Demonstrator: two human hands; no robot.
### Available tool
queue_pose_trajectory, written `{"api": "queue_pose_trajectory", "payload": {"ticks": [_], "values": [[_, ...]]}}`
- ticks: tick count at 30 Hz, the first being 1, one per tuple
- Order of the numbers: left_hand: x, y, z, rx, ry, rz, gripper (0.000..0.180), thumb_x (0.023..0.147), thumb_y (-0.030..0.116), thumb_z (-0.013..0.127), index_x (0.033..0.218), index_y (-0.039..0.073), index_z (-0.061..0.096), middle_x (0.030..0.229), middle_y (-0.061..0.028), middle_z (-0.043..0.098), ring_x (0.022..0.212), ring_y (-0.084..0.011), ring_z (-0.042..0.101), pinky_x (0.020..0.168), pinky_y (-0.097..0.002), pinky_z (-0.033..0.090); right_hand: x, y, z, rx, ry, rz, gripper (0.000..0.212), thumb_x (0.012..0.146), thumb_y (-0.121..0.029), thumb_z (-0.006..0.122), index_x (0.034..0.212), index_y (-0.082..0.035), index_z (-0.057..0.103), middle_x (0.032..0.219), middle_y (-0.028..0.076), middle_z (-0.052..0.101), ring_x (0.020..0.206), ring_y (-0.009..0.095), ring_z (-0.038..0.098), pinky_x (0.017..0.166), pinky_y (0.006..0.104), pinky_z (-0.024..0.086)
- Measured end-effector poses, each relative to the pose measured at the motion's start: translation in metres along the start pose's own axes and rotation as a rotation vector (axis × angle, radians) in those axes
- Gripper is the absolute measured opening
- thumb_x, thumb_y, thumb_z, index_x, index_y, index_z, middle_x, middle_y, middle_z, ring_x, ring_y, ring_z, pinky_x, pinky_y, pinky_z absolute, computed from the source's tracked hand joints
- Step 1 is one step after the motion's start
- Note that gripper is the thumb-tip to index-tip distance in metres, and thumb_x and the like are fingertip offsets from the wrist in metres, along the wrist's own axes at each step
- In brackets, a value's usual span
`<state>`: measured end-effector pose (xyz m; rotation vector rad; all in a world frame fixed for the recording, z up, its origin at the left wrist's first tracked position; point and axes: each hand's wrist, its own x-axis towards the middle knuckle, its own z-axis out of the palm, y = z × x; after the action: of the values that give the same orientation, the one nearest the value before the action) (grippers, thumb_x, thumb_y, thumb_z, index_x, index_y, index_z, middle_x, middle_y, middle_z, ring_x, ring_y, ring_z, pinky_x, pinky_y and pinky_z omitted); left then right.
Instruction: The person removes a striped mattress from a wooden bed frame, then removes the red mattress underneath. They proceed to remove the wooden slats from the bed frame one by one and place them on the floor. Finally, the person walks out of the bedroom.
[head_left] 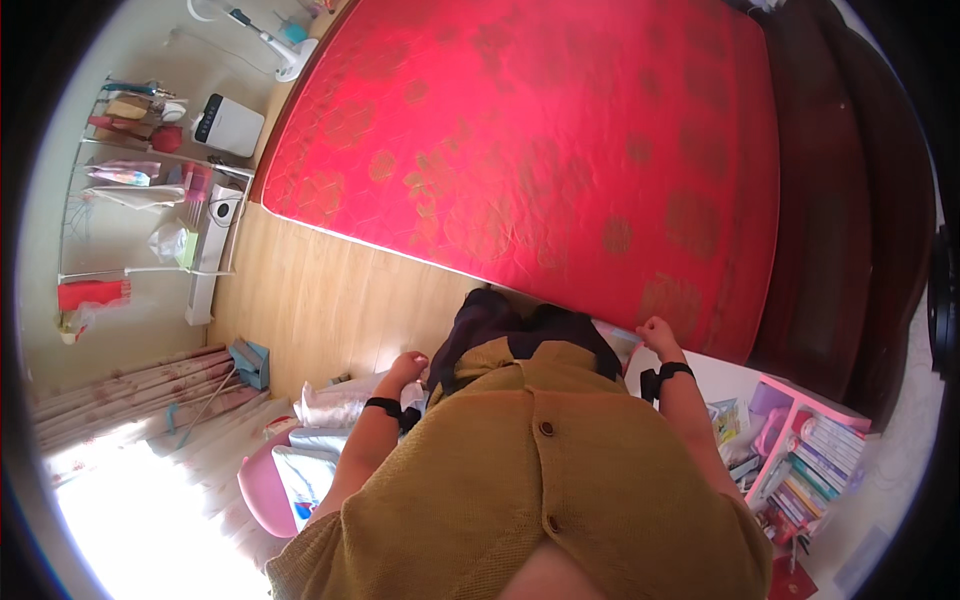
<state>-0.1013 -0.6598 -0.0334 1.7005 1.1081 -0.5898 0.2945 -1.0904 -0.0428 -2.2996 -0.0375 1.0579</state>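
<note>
Left hand (pixel 409 364) is curled, empty; right hand (pixel 660 335)'s grip cannot be told. Mattress (pixel 540 150) is cut off above. Shelf (pixel 784 401) holds books (pixel 824 455).

The right fingers (pixel 652 327) curl near the edge of the red mattress (pixel 510 160), the left fingers (pixel 416 359) beside dark trousers (pixel 475 328).

Without legible text, numbers or signs anywhere. Too small and blurred to read on spines of books (pixel 825 455) in pink-edged shelf (pixel 777 438), lower right. Likewise unreadable on colourful packet (pixel 125 173) at left, on dark panel (pixel 206 118) of white appliance (pixel 236 126), and on yellow-green item (pixel 730 420) beside shelf.
</note>
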Motion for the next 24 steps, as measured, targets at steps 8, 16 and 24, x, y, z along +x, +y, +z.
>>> {"api": "queue_pose_trajectory", "payload": {"ticks": [8,16,24], "values": [[-0.023,0.025,-0.051,0.076,0.017,-0.069,0.021,0.079,0.018,0.054,0.091,0.002,0.058,0.067,-0.0063,0.057,0.054,-0.0131,0.055,0.048,-0.0264,0.046,0.026,0.015,0.037,-0.11,0.037,0.029,0.019,0.066,-0.017,0.062,0.067,-0.002,0.051,0.062,0.013,0.054,0.061,0.023,0.054,0.059,0.0357,0.044],[-0.013,0.107,-0.08,0.312,-0.012,0.042,0.025,0.078,0.026,0.054,0.094,0.007,0.059,0.072,-0.0113,0.06,0.06,-0.0194,0.058,0.057,-0.0302,0.046,0.061,-0.011,0.088,0.885,-0.027,0.603,0.03,0.078,-0.018,0.054,0.103,-0.004,0.046,0.093,0.012,0.049,0.077,0.024,0.051,0.057,0.0386,0.048],[-0.015,0.103,-0.091,0.417,-0.176,-0.064,0.023,0.079,0.019,0.054,0.098,0.007,0.057,0.076,-0.0105,0.06,0.067,-0.0169,0.056,0.062,-0.0295,0.046,0.114,0.009,0.163,1.52,0.174,0.925,0.055,0.079,-0.037,0.052,0.126,-0.017,0.032,0.13,0.002,0.03,0.119,0.028,0.026,0.091,0.0538,0.026]]}}
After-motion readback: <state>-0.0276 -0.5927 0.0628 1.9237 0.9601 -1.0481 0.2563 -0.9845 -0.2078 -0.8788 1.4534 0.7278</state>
